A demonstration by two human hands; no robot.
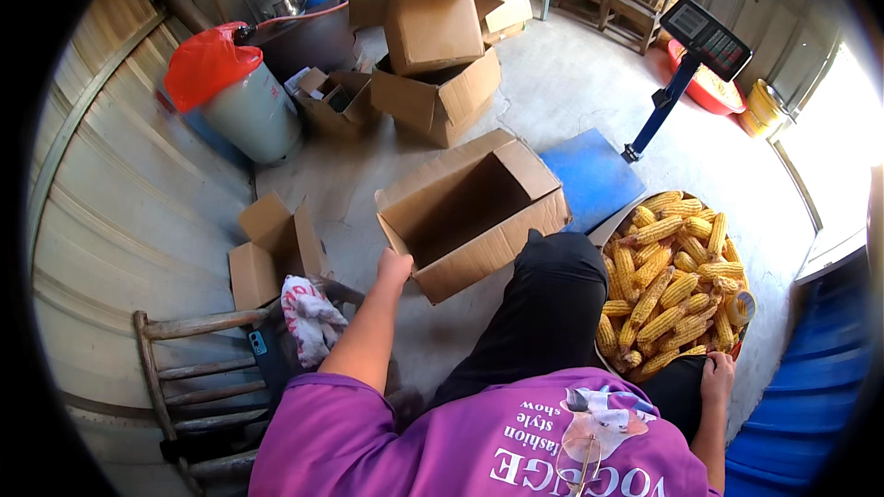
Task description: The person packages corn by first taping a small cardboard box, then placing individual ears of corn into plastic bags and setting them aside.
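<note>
My left hand (396,266) grips the near left edge of an open, empty cardboard box (476,248) in front of me. The box's far right end is beside the blue platform of a scale (587,176). At my right, my right hand (719,367) rests by my knee at the near rim of a container piled with dried ears of corn (663,283); its fingers are partly hidden, so its hold is unclear. A roll of tape (742,308) lies on the corn's right side.
A smaller open carton (276,252) stands at the left, near a wooden chair (207,362) with a phone (257,342) beside it. Stacked cartons (438,93) and a grey bin (252,114) are farther off. The scale's display (706,38) rises on a post beyond the corn.
</note>
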